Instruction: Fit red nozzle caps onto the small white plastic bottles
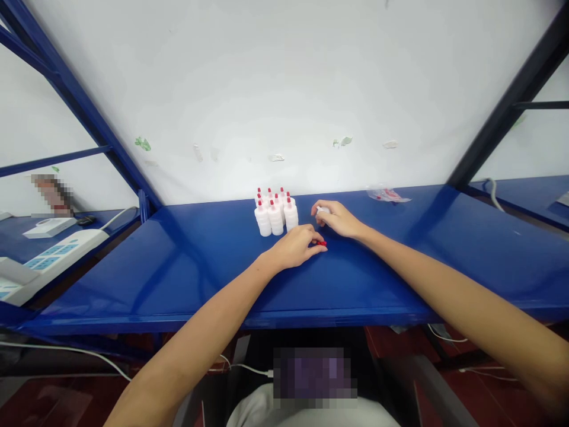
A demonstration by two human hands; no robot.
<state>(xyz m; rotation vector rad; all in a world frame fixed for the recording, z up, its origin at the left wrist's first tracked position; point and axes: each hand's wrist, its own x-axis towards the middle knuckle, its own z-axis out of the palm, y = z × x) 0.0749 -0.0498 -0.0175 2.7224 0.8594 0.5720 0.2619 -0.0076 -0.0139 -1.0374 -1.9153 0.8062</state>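
My left hand [297,246] rests low over the table, thumb and fingertips closed around small red caps [322,243]. How many caps lie there I cannot tell. To its right and a little farther back, my right hand [340,219] is curled around a small white piece [323,210], mostly hidden by the fingers. Just left of the hands stands a tight group of several white squeeze bottles [276,220], upright, each with a red tip.
The blue table [200,261] meets a white wall at the back. A clear plastic bag [387,194] with red bits lies at the back right. Blue frame posts [120,160] rise at the left, beside a white power strip [66,255]. A dark post [493,107] stands at the right.
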